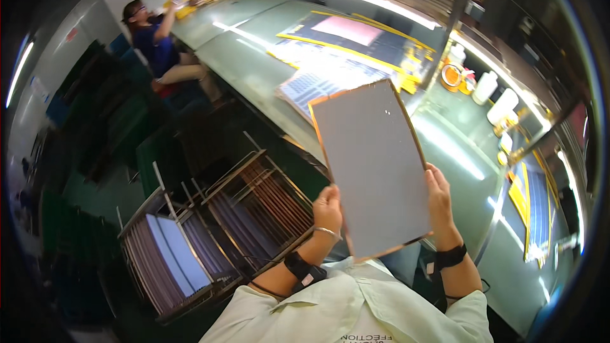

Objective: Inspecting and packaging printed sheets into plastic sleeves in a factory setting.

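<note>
A large flat grey panel (375,165) with thin copper-coloured edges is held up in front of my body, tilted slightly. My left hand (329,208) grips its lower left edge, fingers closed round the border. On the opposite side my right hand (438,193) clasps the right edge, its fingers lying along the rim. Small bright specks show near the panel's top right. Behind the panel, patterned sheets (305,92) lie on the green-grey bench (254,66). Each of my wrists bears a black strap.
To the left below the bench, a metal rack (210,212) holds several upright panels. White bottles (486,87) and an orange tape roll (451,76) stand right of the bench. Yellow-edged dark sheets (375,34) lie farther back. A person (159,50) sits at the far left end.
</note>
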Motion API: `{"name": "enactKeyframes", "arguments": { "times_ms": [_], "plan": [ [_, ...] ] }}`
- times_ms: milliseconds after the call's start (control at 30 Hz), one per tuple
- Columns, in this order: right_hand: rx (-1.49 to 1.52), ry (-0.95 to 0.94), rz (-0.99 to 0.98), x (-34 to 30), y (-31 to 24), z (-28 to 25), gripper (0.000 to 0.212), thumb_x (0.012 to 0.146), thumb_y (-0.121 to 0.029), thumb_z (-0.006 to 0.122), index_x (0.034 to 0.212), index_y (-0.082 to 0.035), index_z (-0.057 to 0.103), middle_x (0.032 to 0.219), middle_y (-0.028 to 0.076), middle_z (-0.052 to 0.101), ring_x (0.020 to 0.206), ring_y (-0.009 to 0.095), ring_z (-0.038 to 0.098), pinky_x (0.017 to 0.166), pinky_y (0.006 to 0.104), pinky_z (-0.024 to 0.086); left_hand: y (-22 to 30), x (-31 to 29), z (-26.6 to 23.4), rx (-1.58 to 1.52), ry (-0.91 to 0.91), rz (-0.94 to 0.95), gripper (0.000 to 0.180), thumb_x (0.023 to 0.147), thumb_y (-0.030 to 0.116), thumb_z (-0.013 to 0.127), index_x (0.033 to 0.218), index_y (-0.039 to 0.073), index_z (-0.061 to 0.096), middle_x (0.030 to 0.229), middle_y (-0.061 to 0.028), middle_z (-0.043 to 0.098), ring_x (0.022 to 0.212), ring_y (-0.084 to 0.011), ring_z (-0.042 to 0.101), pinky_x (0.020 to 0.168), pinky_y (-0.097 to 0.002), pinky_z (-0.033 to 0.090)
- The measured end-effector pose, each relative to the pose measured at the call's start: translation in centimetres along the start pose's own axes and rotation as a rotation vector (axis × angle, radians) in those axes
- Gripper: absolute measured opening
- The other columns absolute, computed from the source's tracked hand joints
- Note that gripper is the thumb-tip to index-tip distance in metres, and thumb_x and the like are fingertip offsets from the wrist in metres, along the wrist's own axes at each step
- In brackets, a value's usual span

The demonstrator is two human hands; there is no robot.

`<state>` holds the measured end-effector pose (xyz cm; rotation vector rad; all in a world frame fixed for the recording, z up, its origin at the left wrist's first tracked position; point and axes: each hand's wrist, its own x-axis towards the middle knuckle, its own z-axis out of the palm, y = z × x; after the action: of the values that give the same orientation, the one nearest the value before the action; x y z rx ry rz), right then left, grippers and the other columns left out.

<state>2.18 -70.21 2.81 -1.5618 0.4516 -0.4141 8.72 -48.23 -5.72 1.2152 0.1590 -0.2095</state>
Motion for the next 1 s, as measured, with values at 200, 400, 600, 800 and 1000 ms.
{"name": "enactKeyframes", "arguments": {
  "times_ms": [200, 400, 600, 800, 1000],
  "plan": [
    [-0.335, 0.162, 0.042, 1.8, 1.7, -15.0, 0.025, 0.092, -0.015, 0.052, 0.105, 0.003, 0.062, 0.084, 0.001, 0.062, 0.076, 0.007, 0.054, 0.070, 0.0202, 0.044, -2.3, -4.6, 6.2, 0.224, -1.003, -0.743, 0.043, 0.095, 0.037, 0.047, 0.119, 0.003, 0.055, 0.119, -0.0106, 0.059, 0.105, -0.0216, 0.059, 0.087, -0.0354, 0.049],
    [-0.688, 0.006, 0.152, 4.2, 5.2, -21.9, 0.024, 0.084, -0.011, 0.060, 0.104, 0.002, 0.064, 0.084, 0.003, 0.064, 0.076, 0.011, 0.056, 0.069, 0.0248, 0.045, -6.0, -7.5, 10.9, 0.344, -1.286, -0.843, 0.037, 0.095, 0.033, 0.047, 0.114, 0.004, 0.059, 0.109, -0.0106, 0.064, 0.095, -0.0198, 0.063, 0.079, -0.0333, 0.051],
    [-1.052, 0.049, -0.148, 4.0, 4.2, -19.9, 0.020, 0.080, -0.010, 0.062, 0.100, -0.006, 0.067, 0.095, 0.013, 0.059, 0.094, 0.030, 0.054, 0.086, 0.0370, 0.043, 1.3, 3.6, 9.0, 0.999, -0.570, 0.740, 0.020, 0.087, 0.019, 0.055, 0.090, 0.003, 0.066, 0.079, -0.0105, 0.066, 0.075, -0.0312, 0.063, 0.068, -0.0375, 0.050],
    [-0.919, -0.335, -0.351, 5.1, 0.2, -6.2, 0.013, 0.076, -0.010, 0.067, 0.087, -0.004, 0.067, 0.091, 0.014, 0.062, 0.089, 0.032, 0.057, 0.079, 0.0393, 0.046, 1.4, 13.6, 2.3, 1.648, -0.218, 0.800, 0.059, 0.088, 0.042, 0.050, 0.138, 0.014, 0.039, 0.147, -0.0103, 0.030, 0.136, -0.0326, 0.024, 0.105, -0.0612, 0.017],
    [-0.971, -0.549, -0.737, 5.1, 4.1, 8.4, 0.060, 0.066, -0.034, 0.074, 0.115, -0.004, 0.056, 0.125, 0.020, 0.049, 0.124, 0.038, 0.039, 0.106, 0.0480, 0.027, 0.0, 8.1, -0.2, 1.560, -0.184, 0.779, 0.047, 0.088, 0.033, 0.050, 0.130, 0.012, 0.048, 0.140, -0.0088, 0.039, 0.130, -0.0304, 0.033, 0.102, -0.0541, 0.026]
  ]
}}
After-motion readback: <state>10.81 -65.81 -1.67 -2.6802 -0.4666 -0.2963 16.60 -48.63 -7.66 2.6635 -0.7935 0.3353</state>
